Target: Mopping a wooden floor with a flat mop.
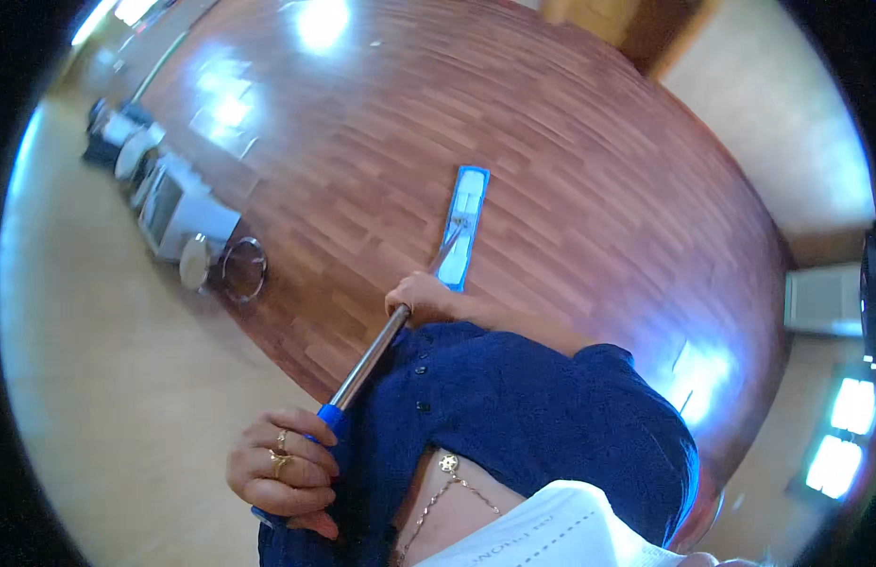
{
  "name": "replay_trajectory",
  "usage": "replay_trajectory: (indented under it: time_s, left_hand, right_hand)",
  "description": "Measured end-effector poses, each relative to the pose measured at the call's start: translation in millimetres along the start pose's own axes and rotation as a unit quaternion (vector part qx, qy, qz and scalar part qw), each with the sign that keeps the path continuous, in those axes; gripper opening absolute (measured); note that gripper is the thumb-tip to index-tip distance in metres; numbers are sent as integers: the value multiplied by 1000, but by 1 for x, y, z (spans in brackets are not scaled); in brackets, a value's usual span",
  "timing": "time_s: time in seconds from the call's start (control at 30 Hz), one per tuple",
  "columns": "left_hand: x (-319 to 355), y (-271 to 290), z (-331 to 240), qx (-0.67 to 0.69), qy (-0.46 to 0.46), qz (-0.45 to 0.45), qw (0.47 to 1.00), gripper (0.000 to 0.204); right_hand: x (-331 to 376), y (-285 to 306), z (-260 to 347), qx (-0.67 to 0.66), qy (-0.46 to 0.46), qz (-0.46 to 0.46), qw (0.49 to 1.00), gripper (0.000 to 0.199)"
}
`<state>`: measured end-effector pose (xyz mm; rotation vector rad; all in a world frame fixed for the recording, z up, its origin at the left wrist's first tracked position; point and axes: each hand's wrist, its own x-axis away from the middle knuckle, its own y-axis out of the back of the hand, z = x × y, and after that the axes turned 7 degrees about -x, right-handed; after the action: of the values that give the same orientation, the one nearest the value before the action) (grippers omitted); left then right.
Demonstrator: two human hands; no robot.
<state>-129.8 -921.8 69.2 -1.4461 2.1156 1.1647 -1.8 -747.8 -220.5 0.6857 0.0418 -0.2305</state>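
Observation:
A flat mop with a metal pole [367, 362] runs from my lower left up to the middle of the view. My left hand [285, 463], with rings on its fingers, is closed around the blue grip [330, 414] at the top of the pole. Further down, my right hand [425, 295] wraps round the metal part, its forearm coming across from the right. The long, narrow mop head [466, 198], white on top with a blue rim, lies on the wooden floor [570, 189]; its near end is partly hidden behind my right hand.
Along the left wall stand a white boxy thing [197, 222], a round stool [196, 263] and a ring-shaped metal frame [244, 269]. A pale wall [768, 113] bounds the right, with a light panel [823, 300] low on it. Bright light glares off the floor.

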Motion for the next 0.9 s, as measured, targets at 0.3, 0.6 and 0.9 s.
replay_trajectory:
  time_s: [0.3, 0.6, 0.9]
  left_hand:
    - [-63, 5, 93, 168, -111, 187, 962, 32]
    - [-119, -37, 149, 312, -107, 327, 885, 26]
    - [-120, -96, 173, 421, -103, 347, 832, 19]
  right_hand:
    - [94, 26, -8, 3, -171, -238, 956, 16]
    - [185, 9, 15, 54, -337, -419, 841, 15]
    - [240, -31, 50, 56, -430, -494, 753, 5]
